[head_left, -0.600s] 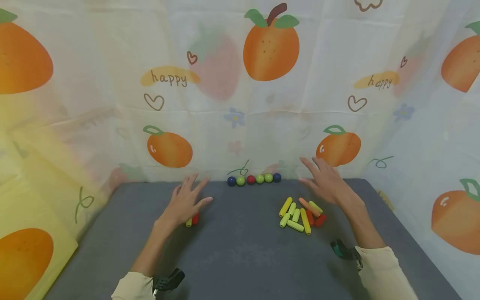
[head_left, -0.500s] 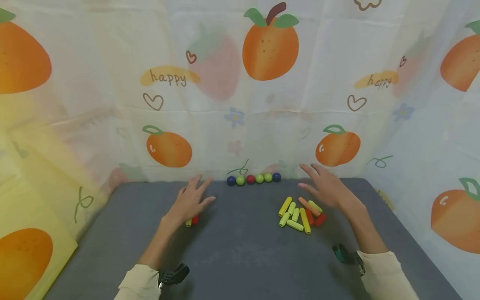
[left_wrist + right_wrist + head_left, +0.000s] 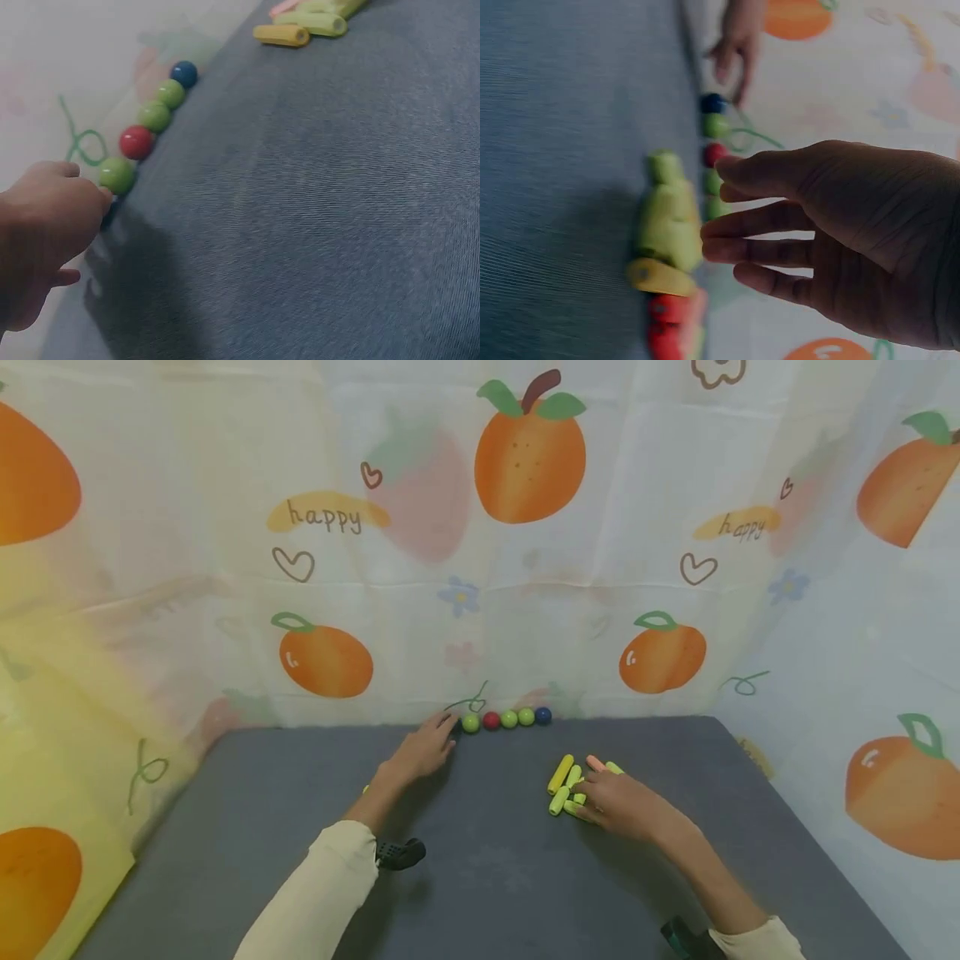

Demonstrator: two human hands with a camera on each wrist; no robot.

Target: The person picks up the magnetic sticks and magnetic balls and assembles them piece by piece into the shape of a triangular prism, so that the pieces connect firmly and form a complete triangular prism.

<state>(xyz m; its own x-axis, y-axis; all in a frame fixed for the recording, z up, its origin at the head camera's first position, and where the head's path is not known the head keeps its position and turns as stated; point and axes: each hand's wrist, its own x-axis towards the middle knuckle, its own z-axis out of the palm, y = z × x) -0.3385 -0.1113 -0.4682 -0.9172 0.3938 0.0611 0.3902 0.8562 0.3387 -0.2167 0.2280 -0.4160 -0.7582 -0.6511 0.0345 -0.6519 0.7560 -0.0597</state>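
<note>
My left hand (image 3: 427,750) is at the left end of a row of balls along the table's back edge. Its loosely bent fingers are beside a dark blue ball (image 3: 713,103), largely hidden in the head view; contact cannot be told. To the right follow a green ball (image 3: 470,723), a red ball (image 3: 491,721), two more green ones and a blue ball (image 3: 543,716). Over a pile of short coloured sticks with holes in their ends, my right hand (image 3: 622,806) hovers, fingers loosely bent and holding nothing. A yellow stick (image 3: 561,774) shows left of it; the hand covers the red ones.
A grey cloth covers the table (image 3: 495,877). Behind it hangs a white curtain (image 3: 540,643) printed with oranges. A sliver of a yellow-green stick (image 3: 367,788) shows beside my left forearm. Black straps are on both wrists.
My left hand has moved right and forward to the blue ball at the row's left end. My right hand has come down and left over the sticks. The head view has shifted slightly.
</note>
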